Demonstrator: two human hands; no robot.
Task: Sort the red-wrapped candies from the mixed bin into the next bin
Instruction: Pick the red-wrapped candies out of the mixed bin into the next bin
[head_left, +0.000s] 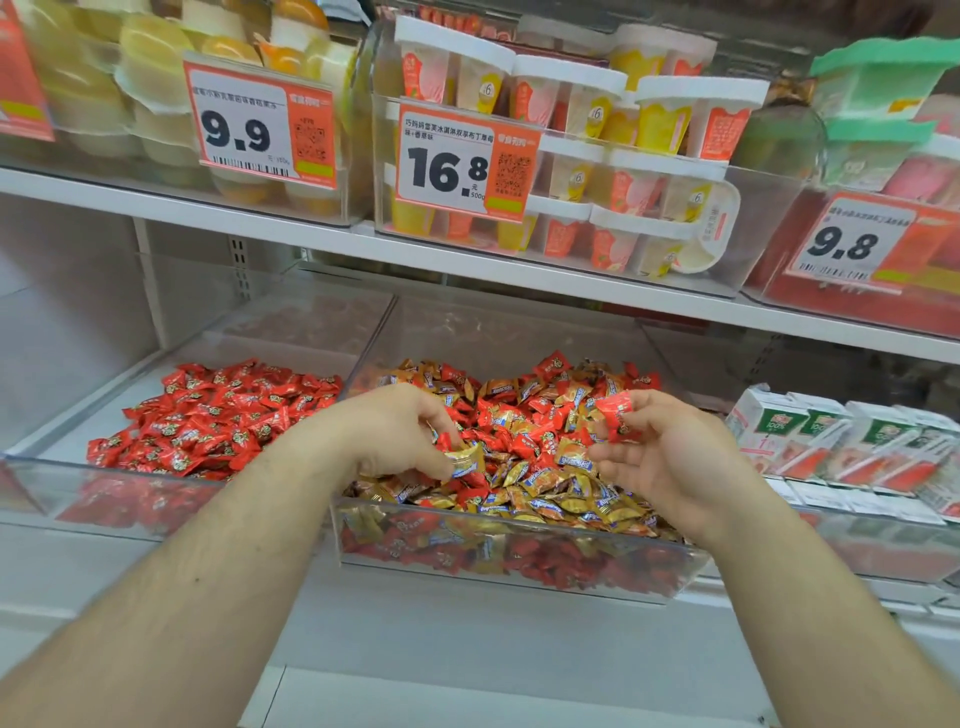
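reaching into the mixed bin (519, 566), both hands work over a heap of gold-wrapped and red-wrapped candies. the left hand (400, 436) hangs knuckles-up above the near left part of the heap, its fingers curled down and pinching a gold-wrapped candy (464, 460) between thumb and fingertips, with bits of red wrapper showing just under the fingers. the right hand (670, 457) is turned palm-up over the right side of the same bin, its fingers curled round a small bunch of red-wrapped candies (618, 415) held near the fingertips, lifted a little clear of the heap.

the mixed bin is clear plastic and sits in the middle of the lower shelf; red and gold wrappers show through its near wall. just to its left, touching side by side, stands the next bin (104, 499), also clear, holding only red-wrapped candies (218, 415) piled towards its right and middle.

right of the mixed bin lie rows of small white cartons (852, 441) with green and red print. on the upper shelf (311, 244), far behind the hands, clear bins hold jelly cups (571, 156) with white lids, fronted by orange price tags reading 9.9 (260, 127), 16.8 (465, 161) and 9.8 (857, 241).
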